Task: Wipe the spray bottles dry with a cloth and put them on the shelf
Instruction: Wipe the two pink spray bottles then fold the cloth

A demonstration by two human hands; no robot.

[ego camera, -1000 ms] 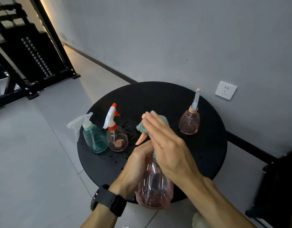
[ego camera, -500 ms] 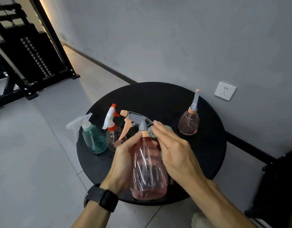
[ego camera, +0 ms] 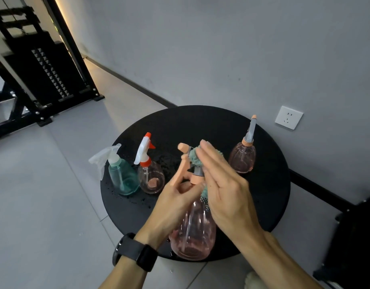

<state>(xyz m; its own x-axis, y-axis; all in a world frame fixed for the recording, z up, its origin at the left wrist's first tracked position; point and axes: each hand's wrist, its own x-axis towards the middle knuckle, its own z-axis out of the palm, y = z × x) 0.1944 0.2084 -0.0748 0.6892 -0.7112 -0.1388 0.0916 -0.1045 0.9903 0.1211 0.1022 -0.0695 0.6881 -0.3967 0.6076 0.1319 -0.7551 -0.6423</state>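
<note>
A pink bottle [ego camera: 193, 230] is held above the near edge of a round black table [ego camera: 269, 197], tilted with its base toward the camera and its spray head pointing away. The bottle is gripped at the neck by the left hand [ego camera: 175, 203], whose fingers are curled round the shoulder just below the peach collar; the peach trigger [ego camera: 181, 174] projects up past the left thumb. A black watch [ego camera: 136, 252] is worn on the left wrist. The right hand [ego camera: 225, 188] is laid against the right side of the spray head with its fingers straight and close together, and a teal cloth [ego camera: 195, 158] is pressed between those fingers and the head. Part of the cloth shows above the fingertips and a further strip shows below the collar, between the palm and the bottle. Whether the right thumb is hooked behind the cloth cannot be told. Left of the grip, a red-capped bottle [ego camera: 150, 176] stands upright on the table, and a teal bottle [ego camera: 122, 178] stands just beside it, farther left, at the table edge. Water droplets are scattered on the table around these two. Right of the grip and farther from the camera, a second pink bottle [ego camera: 242, 157] with a grey nozzle stands upright. A white wall socket [ego camera: 288, 117] is mounted on the grey wall beyond it. A black rack [ego camera: 44, 78] stands on the floor well to the left.
</note>
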